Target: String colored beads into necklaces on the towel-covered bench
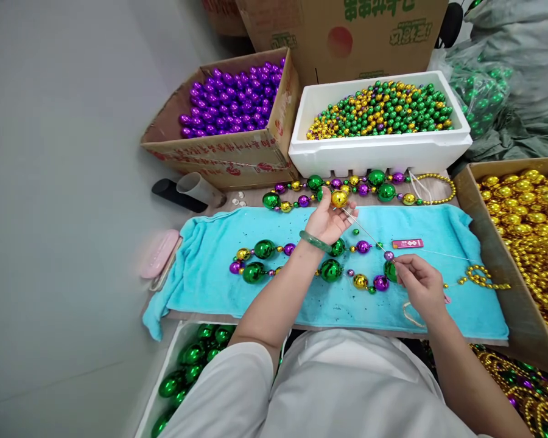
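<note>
My left hand (327, 220), with a green bangle at the wrist, is raised palm-up over the towel, its thumb and fingers closed on a shiny gold bead (339, 199). A thin string (368, 232) runs taut from this bead down to my right hand (421, 285). There the thumb and forefinger pinch the string just beside a small purple bead (388, 256). Partly behind the right fingertips is a large green bead (389, 271). Below my left hand, a loop of green, purple and gold beads (265, 249) lies on the blue towel (237, 304), partly covered by my forearm.
A finished-looking bead strand (377, 177) lies behind the towel. Beyond stand a carton of purple beads (219, 152) and a white foam box (379, 149) of mixed beads. Gold beads fill a carton (493, 231) at right. A magenta packet (407, 243) and gold bead chain (479, 277) rest on the towel.
</note>
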A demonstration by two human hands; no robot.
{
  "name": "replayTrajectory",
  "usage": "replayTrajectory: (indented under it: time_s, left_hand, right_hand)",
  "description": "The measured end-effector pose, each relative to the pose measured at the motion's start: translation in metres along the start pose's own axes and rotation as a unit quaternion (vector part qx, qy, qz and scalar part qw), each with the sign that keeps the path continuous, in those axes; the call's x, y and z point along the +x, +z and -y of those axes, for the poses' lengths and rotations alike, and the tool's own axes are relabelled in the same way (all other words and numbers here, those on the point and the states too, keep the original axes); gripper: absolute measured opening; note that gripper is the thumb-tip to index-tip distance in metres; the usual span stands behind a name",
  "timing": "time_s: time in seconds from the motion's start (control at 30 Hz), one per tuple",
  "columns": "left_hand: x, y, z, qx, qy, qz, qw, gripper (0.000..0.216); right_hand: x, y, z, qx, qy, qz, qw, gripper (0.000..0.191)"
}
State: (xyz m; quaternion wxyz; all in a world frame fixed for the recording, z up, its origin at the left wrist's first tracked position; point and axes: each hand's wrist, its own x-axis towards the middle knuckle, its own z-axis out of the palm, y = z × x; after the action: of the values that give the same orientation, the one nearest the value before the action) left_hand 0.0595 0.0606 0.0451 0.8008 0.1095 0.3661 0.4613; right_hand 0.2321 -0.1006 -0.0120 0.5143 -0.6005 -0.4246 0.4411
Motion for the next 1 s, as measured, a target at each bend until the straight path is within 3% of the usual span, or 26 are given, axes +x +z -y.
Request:
replayTrajectory:
  time_s: [0.8,1.0]
  left_hand:
    - [0.001,0.0,0.001,-0.005,0.0,0.012,1.0,0.042]
    - [-0.003,0.002,0.016,0.026,0.023,0.025,0.999,0.03]
  right_hand:
    - [0.004,-0.001,-0.005,0.005,-0.016,-0.001,1.0,0.017]
    - [0.006,0.004,-0.003,0.023,-0.01,-0.013,1.0,0.018]
